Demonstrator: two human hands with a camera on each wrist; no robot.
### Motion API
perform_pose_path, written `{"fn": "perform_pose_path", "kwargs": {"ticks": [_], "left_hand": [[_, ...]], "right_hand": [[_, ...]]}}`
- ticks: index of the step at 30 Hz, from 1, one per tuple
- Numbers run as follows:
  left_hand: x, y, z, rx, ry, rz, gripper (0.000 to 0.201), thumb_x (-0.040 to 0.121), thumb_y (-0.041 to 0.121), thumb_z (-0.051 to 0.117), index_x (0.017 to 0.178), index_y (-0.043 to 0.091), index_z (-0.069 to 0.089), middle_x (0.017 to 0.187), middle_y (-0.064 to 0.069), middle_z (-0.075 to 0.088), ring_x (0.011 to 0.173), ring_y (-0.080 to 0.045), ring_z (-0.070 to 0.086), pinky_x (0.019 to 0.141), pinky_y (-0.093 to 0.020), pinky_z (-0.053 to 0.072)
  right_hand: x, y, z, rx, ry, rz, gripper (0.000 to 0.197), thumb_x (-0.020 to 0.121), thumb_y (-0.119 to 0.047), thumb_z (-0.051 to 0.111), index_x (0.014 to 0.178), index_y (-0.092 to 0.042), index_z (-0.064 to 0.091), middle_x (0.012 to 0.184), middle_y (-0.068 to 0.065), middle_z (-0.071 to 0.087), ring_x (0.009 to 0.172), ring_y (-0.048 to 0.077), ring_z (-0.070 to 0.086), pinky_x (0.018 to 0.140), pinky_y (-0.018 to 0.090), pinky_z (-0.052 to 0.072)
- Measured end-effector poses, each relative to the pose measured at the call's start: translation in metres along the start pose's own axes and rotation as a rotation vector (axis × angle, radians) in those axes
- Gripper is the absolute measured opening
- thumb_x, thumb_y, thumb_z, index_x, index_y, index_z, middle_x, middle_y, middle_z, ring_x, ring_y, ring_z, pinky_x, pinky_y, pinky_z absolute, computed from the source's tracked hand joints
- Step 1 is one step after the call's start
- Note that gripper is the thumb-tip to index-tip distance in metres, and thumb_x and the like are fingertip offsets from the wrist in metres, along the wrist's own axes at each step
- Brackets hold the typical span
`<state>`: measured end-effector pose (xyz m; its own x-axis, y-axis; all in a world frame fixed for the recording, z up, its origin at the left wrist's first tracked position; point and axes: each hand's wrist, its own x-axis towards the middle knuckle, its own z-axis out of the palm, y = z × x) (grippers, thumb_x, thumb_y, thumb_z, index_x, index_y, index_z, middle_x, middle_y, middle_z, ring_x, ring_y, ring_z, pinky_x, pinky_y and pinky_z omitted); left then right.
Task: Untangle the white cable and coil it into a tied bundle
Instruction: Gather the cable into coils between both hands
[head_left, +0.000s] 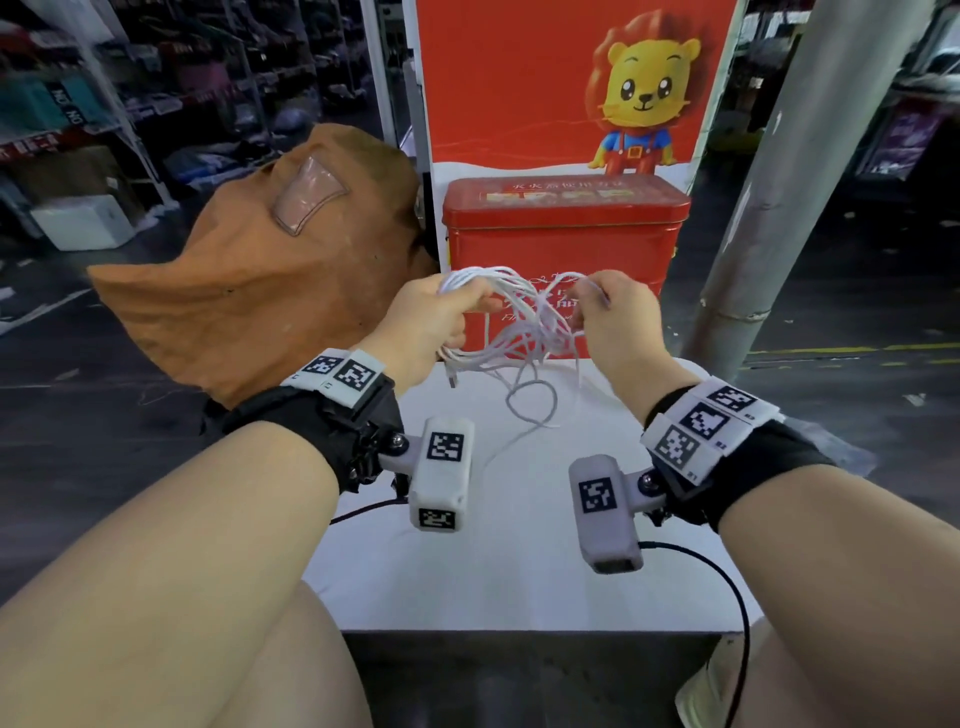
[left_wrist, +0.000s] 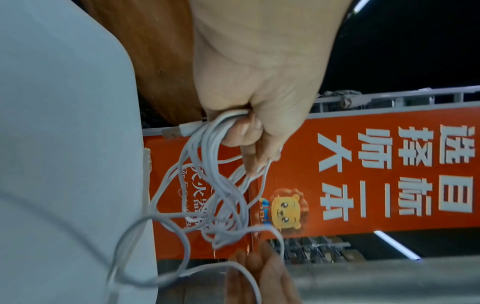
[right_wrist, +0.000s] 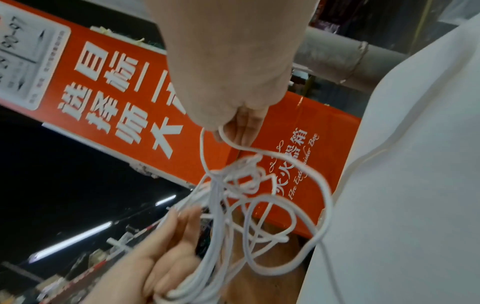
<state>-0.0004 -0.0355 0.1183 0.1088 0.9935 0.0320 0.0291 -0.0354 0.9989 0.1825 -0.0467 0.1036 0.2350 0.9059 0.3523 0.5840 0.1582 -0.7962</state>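
Head view: the left hand (head_left: 426, 317) grips a gathered bunch of loops of the white cable (head_left: 519, 338) in front of the red tin (head_left: 566, 234); the right hand (head_left: 615, 312) pinches a single strand. Loose loops hang between the hands down to the white table (head_left: 519, 545) in front of the tin.

Left wrist view: fingers (left_wrist: 244, 131) curl round the bunch; a USB plug (left_wrist: 179, 130) juts out beside them.

Right wrist view: fingertips (right_wrist: 244, 123) pinch one strand above a knotted cluster (right_wrist: 244, 174) before the tin.

Risk, as judged: pulling the pinched strand hard would likely tighten the cluster; a slackened left grip would spill the loops.
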Motion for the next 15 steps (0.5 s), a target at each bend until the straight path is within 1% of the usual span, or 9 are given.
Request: {"fn": "perform_pose_path", "kwargs": {"ticks": [3,4,5,6,7,8,10,12,15], "left_hand": [[0.007,-0.001,-0.01,-0.16,0.147,-0.058,0.022,0.099,0.014,0.052,0.079,0.008,0.059,0.061,-0.002,0.059,0.033,-0.003,0.027,0.035,-0.016,0.023],[0.009,-0.002,-0.013,-0.2,0.185,-0.075,0.022,0.098,0.015,0.053,0.078,0.008,0.058,0.056,0.0,0.053,0.034,-0.004,0.027,0.035,-0.016,0.023],[0.01,-0.002,-0.016,-0.231,0.208,-0.089,0.022,0.098,0.016,0.053,0.078,0.008,0.058,0.054,0.002,0.047,0.034,-0.004,0.026,0.035,-0.016,0.022],[0.011,-0.002,-0.019,-0.248,0.219,-0.097,0.022,0.098,0.017,0.054,0.078,0.009,0.058,0.052,0.004,0.042,0.035,-0.005,0.025,0.035,-0.016,0.021],[0.011,-0.001,-0.02,-0.254,0.224,-0.098,0.021,0.098,0.018,0.054,0.079,0.01,0.058,0.049,0.006,0.037,0.036,-0.005,0.023,0.035,-0.017,0.021],[0.011,0.0,-0.021,-0.251,0.226,-0.095,0.02,0.097,0.018,0.054,0.079,0.012,0.058,0.047,0.008,0.032,0.036,-0.005,0.022,0.035,-0.017,0.02],[0.01,0.001,-0.021,-0.241,0.238,-0.09,0.02,0.097,0.021,0.056,0.079,0.014,0.058,0.045,0.009,0.026,0.038,-0.005,0.019,0.036,-0.018,0.019],[0.009,0.003,-0.023,-0.259,0.244,-0.085,0.024,0.096,0.026,0.057,0.075,0.016,0.056,0.045,0.009,0.023,0.038,-0.006,0.018,0.036,-0.018,0.018],[0.008,0.007,-0.026,-0.302,0.235,-0.069,0.028,0.097,0.029,0.056,0.072,0.018,0.052,0.045,0.008,0.021,0.039,-0.006,0.016,0.036,-0.019,0.017]], "right_hand": [[0.004,0.012,-0.009,0.216,0.092,0.19,0.026,0.1,-0.011,0.034,0.101,-0.011,0.059,0.068,0.0,0.058,0.071,0.022,0.065,0.077,0.042,0.056],[0.004,0.015,-0.012,0.279,0.098,0.235,0.026,0.101,-0.009,0.033,0.103,-0.012,0.058,0.068,0.001,0.057,0.065,0.021,0.065,0.072,0.041,0.058],[0.004,0.016,-0.014,0.32,0.095,0.264,0.025,0.101,-0.008,0.033,0.105,-0.012,0.057,0.069,0.002,0.055,0.058,0.02,0.062,0.063,0.034,0.059],[0.003,0.016,-0.016,0.329,0.085,0.274,0.025,0.101,-0.007,0.033,0.106,-0.011,0.057,0.07,0.002,0.053,0.052,0.017,0.057,0.052,0.025,0.055],[0.002,0.015,-0.017,0.318,0.076,0.267,0.024,0.101,-0.006,0.034,0.106,-0.01,0.057,0.07,0.002,0.052,0.05,0.016,0.051,0.044,0.021,0.049],[0.003,0.017,-0.016,0.291,0.069,0.254,0.024,0.1,-0.007,0.035,0.107,-0.009,0.059,0.07,0.001,0.052,0.05,0.014,0.047,0.044,0.022,0.045],[0.006,0.019,-0.014,0.198,0.071,0.251,0.026,0.099,-0.013,0.038,0.107,-0.008,0.062,0.07,-0.002,0.052,0.054,0.013,0.043,0.055,0.028,0.042],[0.008,0.023,-0.012,0.121,0.053,0.32,0.025,0.097,-0.017,0.04,0.104,-0.01,0.063,0.068,-0.002,0.05,0.055,0.014,0.042,0.06,0.029,0.039],[0.006,0.026,-0.014,0.065,-0.028,0.456,0.019,0.091,-0.015,0.043,0.089,-0.009,0.062,0.064,0.003,0.048,0.054,0.018,0.041,0.061,0.033,0.038]]}}
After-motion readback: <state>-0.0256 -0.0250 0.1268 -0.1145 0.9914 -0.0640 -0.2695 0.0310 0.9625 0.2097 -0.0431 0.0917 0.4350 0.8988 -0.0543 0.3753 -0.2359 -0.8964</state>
